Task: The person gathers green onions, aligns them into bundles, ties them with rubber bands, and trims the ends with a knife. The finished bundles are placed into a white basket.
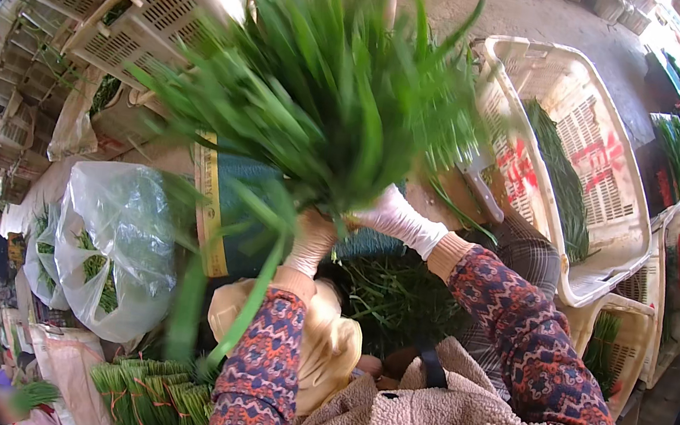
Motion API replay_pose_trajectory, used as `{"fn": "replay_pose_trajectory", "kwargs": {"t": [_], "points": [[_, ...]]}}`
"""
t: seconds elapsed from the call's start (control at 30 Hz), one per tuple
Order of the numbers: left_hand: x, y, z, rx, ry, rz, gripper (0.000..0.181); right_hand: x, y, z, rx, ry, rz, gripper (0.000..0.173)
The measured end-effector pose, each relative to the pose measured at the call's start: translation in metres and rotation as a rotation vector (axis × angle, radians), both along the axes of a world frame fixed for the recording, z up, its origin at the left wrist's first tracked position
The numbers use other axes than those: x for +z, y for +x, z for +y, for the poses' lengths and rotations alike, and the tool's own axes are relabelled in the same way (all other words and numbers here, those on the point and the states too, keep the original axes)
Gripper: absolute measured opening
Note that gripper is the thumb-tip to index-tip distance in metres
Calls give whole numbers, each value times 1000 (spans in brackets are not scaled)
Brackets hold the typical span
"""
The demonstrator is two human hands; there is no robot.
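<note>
A large fan of long flat green leaves, which look like garlic chives (335, 107), spreads away from me, blurred by motion. Both my hands wear thin whitish gloves and grip its narrow end. My left hand (312, 241) is closed around the base from the left, its fingers partly hidden. On the other side my right hand (401, 218) clasps the same base. A few stray leaves (252, 304) hang down over my left sleeve. Under the bunch lies a dark green-blue surface (245, 192) with a yellow printed edge strip (214, 204).
A knife (483, 193) lies right of my hands. Beyond it stands a white plastic crate (623, 213) holding chives (556, 184). Loose greens (399, 299) are heaped near my lap. Banded bundles (151, 395) and a clear plastic bag (113, 246) sit at left; stacked crates (154, 4) rise behind.
</note>
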State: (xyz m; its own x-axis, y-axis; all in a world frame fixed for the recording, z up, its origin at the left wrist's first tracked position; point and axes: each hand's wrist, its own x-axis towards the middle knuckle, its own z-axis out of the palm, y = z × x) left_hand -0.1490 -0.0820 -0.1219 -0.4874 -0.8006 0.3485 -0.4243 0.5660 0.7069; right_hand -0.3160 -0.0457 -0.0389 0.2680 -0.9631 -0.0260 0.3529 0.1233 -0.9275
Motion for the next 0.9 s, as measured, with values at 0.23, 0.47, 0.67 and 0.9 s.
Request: {"fn": "replay_pose_trajectory", "kwargs": {"t": [0.23, 0.47, 0.67, 0.9], "points": [[-23, 11, 19, 91, 297, 43, 89, -5, -45, 5, -150, -51, 378, 97], [-18, 18, 40, 130, 460, 112, 83, -68, 6, 0, -604, 2, 465, 80], [-16, 23, 52, 128, 567, 168, 79, -72, 8, 6, -611, 26, 478, 67], [0, 36, 67, 161, 670, 256, 73, -68, 31, 27, -625, 90, 376, 56]]}}
